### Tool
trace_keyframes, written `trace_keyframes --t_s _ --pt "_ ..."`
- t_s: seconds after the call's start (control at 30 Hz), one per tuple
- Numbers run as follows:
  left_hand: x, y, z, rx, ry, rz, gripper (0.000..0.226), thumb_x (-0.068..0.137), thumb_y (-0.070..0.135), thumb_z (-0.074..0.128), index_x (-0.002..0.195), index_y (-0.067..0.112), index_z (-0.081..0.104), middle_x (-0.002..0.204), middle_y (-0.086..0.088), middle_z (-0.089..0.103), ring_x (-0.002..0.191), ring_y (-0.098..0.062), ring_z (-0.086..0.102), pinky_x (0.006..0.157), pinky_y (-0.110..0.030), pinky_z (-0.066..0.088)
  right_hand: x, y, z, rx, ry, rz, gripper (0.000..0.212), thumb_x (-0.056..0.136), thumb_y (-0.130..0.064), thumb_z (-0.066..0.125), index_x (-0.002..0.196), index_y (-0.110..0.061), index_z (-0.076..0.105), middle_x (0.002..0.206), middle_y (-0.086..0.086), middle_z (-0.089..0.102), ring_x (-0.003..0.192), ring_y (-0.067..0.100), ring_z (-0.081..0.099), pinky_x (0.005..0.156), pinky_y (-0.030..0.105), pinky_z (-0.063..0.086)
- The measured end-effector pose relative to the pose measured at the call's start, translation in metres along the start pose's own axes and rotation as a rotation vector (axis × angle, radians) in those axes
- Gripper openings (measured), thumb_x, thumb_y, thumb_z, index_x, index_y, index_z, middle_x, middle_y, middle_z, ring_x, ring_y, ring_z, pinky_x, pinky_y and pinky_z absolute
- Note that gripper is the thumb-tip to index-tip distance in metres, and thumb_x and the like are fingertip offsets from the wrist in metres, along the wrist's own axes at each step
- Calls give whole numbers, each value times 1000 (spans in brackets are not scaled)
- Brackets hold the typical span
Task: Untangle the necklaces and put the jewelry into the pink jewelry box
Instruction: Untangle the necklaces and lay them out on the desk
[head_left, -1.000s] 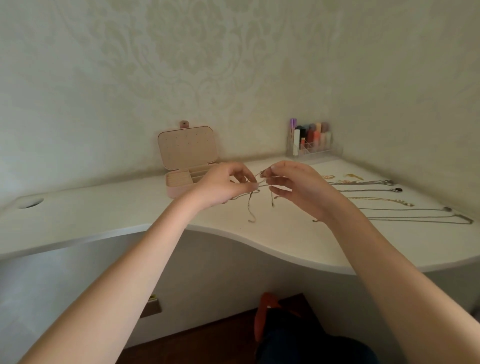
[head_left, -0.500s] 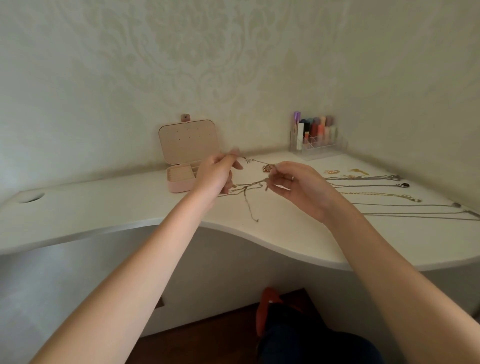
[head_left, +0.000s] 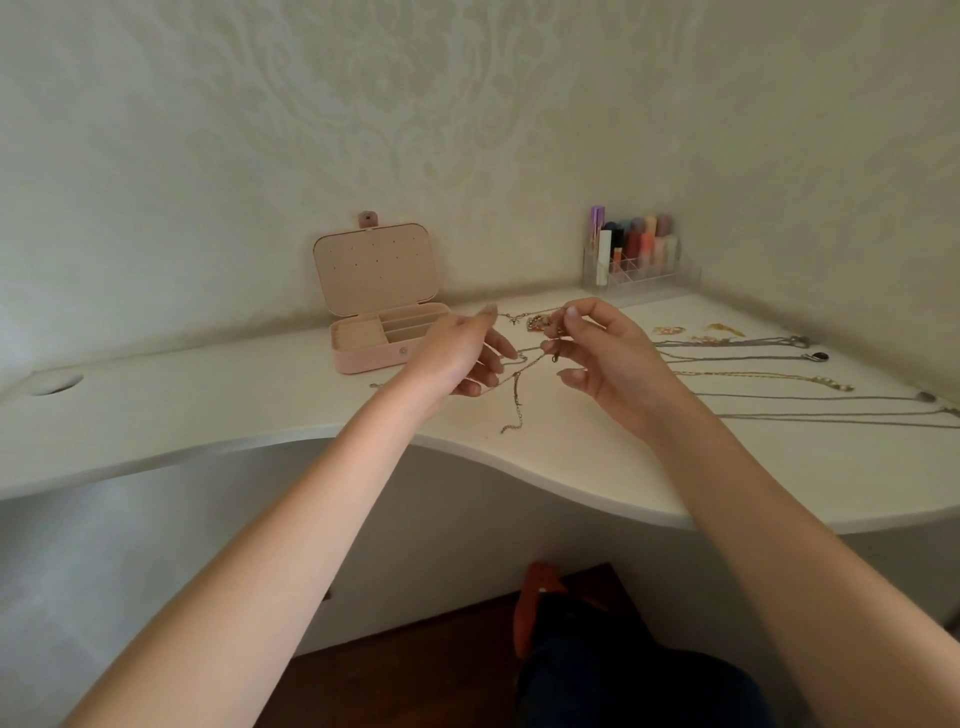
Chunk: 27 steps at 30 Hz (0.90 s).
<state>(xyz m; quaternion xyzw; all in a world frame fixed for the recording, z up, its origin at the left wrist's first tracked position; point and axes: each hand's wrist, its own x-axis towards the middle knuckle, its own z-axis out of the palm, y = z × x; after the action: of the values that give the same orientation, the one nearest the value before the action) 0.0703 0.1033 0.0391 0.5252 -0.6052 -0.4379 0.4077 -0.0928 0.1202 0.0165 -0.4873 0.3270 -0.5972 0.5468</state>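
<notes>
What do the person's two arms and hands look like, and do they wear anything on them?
Both forearms are bare up to the lower edge of the picture: no sleeve, watch or bracelet shows. The left hand and right hand wear no gloves. The fingernails are fairly long and pale. Whether any finger bears a ring cannot be told.

No legible text or labels

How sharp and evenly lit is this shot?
Head view: soft, dim, greenish light without glare; wide-angle bending curves the desk edge; the tangled necklaces between the left hand and right hand look slightly blurred.
</notes>
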Motion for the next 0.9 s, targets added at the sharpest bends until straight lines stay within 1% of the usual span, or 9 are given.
trace_keyframes --t_s 0.07,0.13,0.27,0.37,0.5,0.57,0.67,0.73,0.9 --pt "-2 -2 -1 39 -141 -22 51 100 40 37 75 11 71 69 -4 71 44 -8 51 39 -15 36 1 0 -1 -40 40 -36 14 96 -15 50 85 -15 58 81 2 61 70 12 64 49 18 44" --pt "-3 -4 -2 64 -277 -31 47 99 40 39 83 11 73 82 -7 74 48 -7 51 40 -14 36 1 2 -2 -117 90 -68 15 97 -14 50 85 -14 59 78 3 62 64 11 63 54 19 48" --pt "-4 -8 0 29 -436 -46 37 98 33 46 87 8 71 73 -7 71 45 -8 46 36 -14 29 5 8 -4 -326 162 -113 17 97 -14 50 83 -15 60 69 1 59 53 6 51 55 18 44" --pt "-6 -11 3 -42 -504 -28 24 97 22 49 95 6 67 68 -5 69 39 -6 42 33 -14 26 10 11 -9 -535 182 -126 9 94 -15 55 91 -11 63 73 -3 62 48 -3 51 54 14 39" --pt "-5 -20 7 -87 -480 -18 17 95 14 52 100 9 67 66 -4 68 35 -6 40 30 -13 23 12 19 -14 -803 161 -89 7 89 -22 62 92 -16 64 82 -2 64 69 4 57 66 21 42" --pt "-5 -25 9 -101 -425 -3 16 94 13 53 97 10 68 65 -4 68 35 -7 39 29 -13 20 7 20 -15 -920 199 -132 10 90 -26 60 90 -17 64 84 -6 63 79 8 56 67 16 38" --pt "-2 -29 10 -189 -352 16 14 93 13 54 94 9 68 63 -4 68 32 -6 38 29 -13 18 -7 13 -10 -941 162 -75 27 94 -34 52 75 -22 67 79 -8 65 73 5 55 67 15 39" --pt "-2 -31 11 -249 -314 26 13 93 13 55 90 10 68 62 -4 67 31 -6 39 28 -13 20 -16 9 -4 -899 88 27 35 96 -38 48 75 -23 71 80 -5 69 67 -1 55 71 17 42" --pt "-6 -33 15 -287 -240 70 11 91 16 59 93 12 69 60 -1 66 33 -6 46 29 -12 24 -24 0 3 -743 -23 75 28 94 -35 52 86 -17 72 76 -10 67 54 -14 53 59 5 41"
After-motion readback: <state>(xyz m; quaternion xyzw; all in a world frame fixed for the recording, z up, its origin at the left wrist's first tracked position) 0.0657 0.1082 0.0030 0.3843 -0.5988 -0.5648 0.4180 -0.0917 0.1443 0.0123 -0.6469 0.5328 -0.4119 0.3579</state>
